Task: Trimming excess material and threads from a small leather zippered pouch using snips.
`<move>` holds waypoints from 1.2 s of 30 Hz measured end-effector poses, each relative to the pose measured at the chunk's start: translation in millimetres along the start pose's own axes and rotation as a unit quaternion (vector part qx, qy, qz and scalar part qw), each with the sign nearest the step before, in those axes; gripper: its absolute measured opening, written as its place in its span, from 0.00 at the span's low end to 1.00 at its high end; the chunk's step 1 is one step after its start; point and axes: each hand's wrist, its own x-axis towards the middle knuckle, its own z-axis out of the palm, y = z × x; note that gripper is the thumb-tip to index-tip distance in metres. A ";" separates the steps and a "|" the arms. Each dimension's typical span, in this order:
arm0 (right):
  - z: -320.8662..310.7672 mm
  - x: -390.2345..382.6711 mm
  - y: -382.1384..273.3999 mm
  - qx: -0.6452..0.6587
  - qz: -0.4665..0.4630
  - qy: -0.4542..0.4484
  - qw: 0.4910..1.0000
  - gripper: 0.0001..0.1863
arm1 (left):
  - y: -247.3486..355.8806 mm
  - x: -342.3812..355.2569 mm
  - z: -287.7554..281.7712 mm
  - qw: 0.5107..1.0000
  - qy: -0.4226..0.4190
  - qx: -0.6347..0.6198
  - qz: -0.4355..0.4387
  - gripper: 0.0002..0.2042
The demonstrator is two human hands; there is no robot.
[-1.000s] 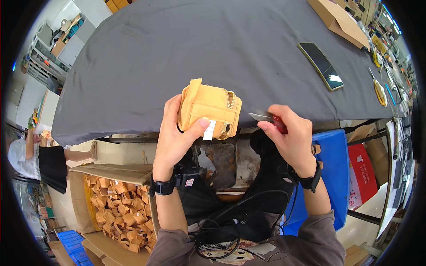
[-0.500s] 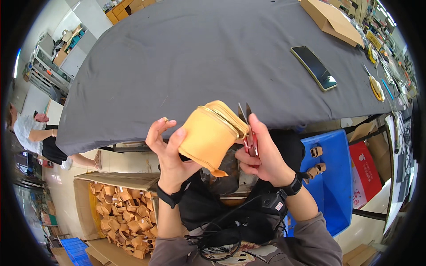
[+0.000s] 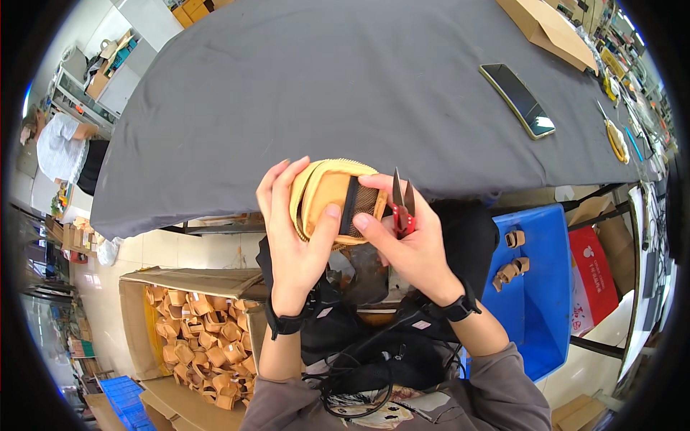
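Note:
A small yellow zippered pouch [image 3: 327,190] is held up near the table's front edge, unzipped, showing a mesh pocket with a black band inside. My left hand [image 3: 295,237] grips it from the left with the thumb on the inner fabric. My right hand [image 3: 410,244] holds red-handled snips [image 3: 402,215], blades pointing up, while its thumb and a finger also press on the pouch's right side beside the mesh.
The grey cloth-covered table [image 3: 287,93] bears a phone [image 3: 517,100], scissors [image 3: 614,140] and cardboard [image 3: 546,32]. Below, a carton [image 3: 133,330] holds several tan pouches [image 3: 205,345]; a blue bin [image 3: 546,302] holds a few. A co-worker [image 3: 65,147] bends at the far left.
The pouch has turned from its closed outer side to show its open inside. My right fingers have moved onto it, the snips still in that hand. The co-worker's torso appears higher in view.

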 end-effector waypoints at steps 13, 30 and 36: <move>-41.8 -19.9 -14.2 -0.464 -0.202 0.094 0.857 0.18 | 7.6 10.6 15.0 0.996 0.023 -0.040 0.081 0.22; -50.9 -25.2 -4.1 -0.517 -0.214 0.062 0.826 0.16 | 3.9 11.8 21.0 0.995 0.032 -0.045 0.086 0.21; -50.4 -26.8 -3.1 -0.506 -0.217 0.065 0.832 0.16 | 5.3 10.7 20.5 0.995 0.035 -0.059 0.077 0.20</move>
